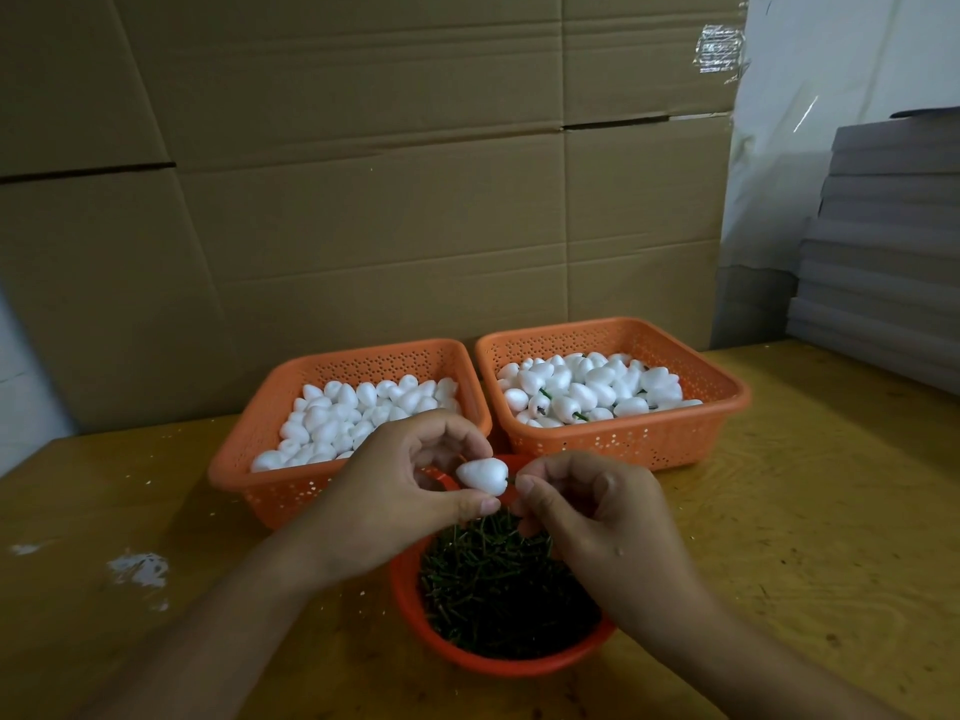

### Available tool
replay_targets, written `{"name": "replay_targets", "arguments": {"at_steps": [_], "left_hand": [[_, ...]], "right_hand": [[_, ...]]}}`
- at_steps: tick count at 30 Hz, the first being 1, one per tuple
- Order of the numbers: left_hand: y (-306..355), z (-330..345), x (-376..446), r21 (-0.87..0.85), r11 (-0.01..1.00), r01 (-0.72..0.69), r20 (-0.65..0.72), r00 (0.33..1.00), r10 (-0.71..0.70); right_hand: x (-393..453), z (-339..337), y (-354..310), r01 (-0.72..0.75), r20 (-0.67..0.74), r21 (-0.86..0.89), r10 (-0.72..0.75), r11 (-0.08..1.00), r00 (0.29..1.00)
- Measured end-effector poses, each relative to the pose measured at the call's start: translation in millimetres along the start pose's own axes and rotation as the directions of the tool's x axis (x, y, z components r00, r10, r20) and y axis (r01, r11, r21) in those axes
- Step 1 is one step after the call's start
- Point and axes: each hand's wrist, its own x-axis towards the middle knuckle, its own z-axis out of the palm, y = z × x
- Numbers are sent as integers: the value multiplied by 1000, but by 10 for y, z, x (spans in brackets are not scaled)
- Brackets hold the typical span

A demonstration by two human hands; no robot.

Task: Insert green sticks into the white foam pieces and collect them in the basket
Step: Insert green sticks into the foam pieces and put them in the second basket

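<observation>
My left hand [410,491] pinches a white foam piece [482,475] between thumb and fingers, above the round orange bowl [410,605] full of green sticks [493,584]. My right hand [587,517] pinches a green stick at the foam piece's right end; only a sliver of the stick shows between them. Behind the hands, the left orange basket [249,459] holds plain white foam pieces. The right orange basket [675,439] holds foam pieces with green sticks in them.
The baskets and bowl stand on a yellow wooden table [805,537] with white crumbs at the left. A wall of cardboard sheets [363,200] rises right behind the baskets. Grey stacked boards [883,252] lie at the back right.
</observation>
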Motion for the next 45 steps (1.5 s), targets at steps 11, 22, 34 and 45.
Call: {"name": "replay_targets", "arguments": {"at_steps": [11, 22, 34, 45], "left_hand": [[78, 11, -17, -82, 996, -23, 1, 1000, 23], [122, 94, -21, -183, 983, -27, -3, 1000, 27], [134, 140, -25, -288, 957, 38, 31, 999, -30], [137, 119, -28, -280, 960, 28, 16, 1000, -25]], "right_hand": [[6, 0, -102, -179, 144, 121, 161, 976, 976], [6, -23, -225, -263, 84, 301, 249, 917, 965], [-14, -33, -236, -223, 117, 188, 204, 957, 972], [-22, -10, -214, -184, 15, 179, 185, 966, 983]]}}
